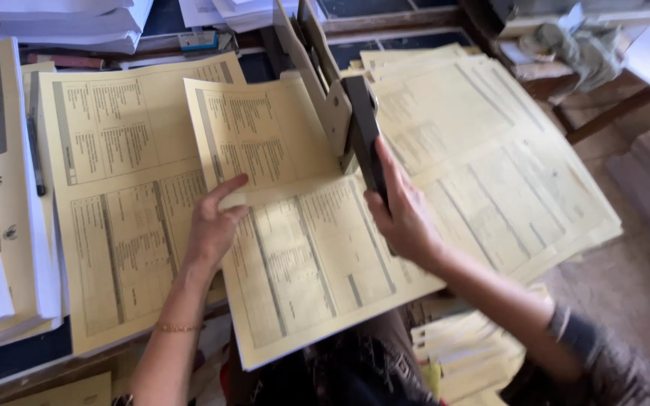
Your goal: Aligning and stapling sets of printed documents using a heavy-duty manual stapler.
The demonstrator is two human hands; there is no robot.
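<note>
Paper here looks thin and floppy: a big yellow printed sheet [302,225] hangs over the worktop's front edge. Left hand [212,225] lies flat on it, fingers spread; right hand [404,218] wraps the dark cutter handle [362,135]. No containers visible, I think, only paper stacks [505,150].

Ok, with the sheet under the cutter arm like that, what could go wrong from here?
The left hand presses the yellow printed sheet close to the cutter arm, so its fingers could be caught if the arm drops. The right hand grips the dark handle only at its end, which might slip. The sheet overhangs the table edge toward the lap and lies over another stack, so it could shift and cut crooked.
</note>
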